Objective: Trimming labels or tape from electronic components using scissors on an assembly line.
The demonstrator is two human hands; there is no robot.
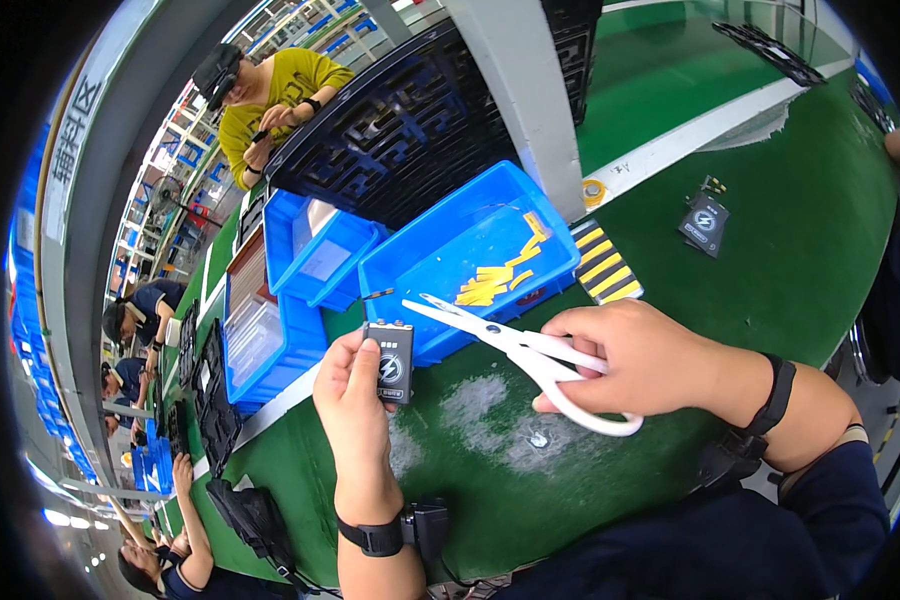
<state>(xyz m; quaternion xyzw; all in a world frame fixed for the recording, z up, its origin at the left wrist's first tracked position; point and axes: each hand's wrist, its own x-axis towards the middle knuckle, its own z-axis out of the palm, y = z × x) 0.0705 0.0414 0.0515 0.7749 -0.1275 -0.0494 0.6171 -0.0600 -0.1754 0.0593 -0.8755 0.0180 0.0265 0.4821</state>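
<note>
My left hand [355,390] grips a flat black battery pack [396,365] with a pale lightning mark, held upright above the green bench. Thumb and fingers close on its left side. White-handled scissors [530,352] are in my right hand [635,355], with fingers through the handle loops. Their blades are slightly apart and point left, just above the battery's top end. By the blade tips is a small dark and yellowish piece [378,294]; whether it joins the battery, I cannot tell. Behind the scissors stands a blue bin [410,262] with several yellow strips [485,286] inside.
A card with yellow and black strips [606,262] lies right of the bin. More black battery packs [705,222] rest farther right. Stacked blue bins [270,345] stand at left, near a black pouch [250,520]. A grey post [520,90] rises behind. A person [280,105] works across the bench.
</note>
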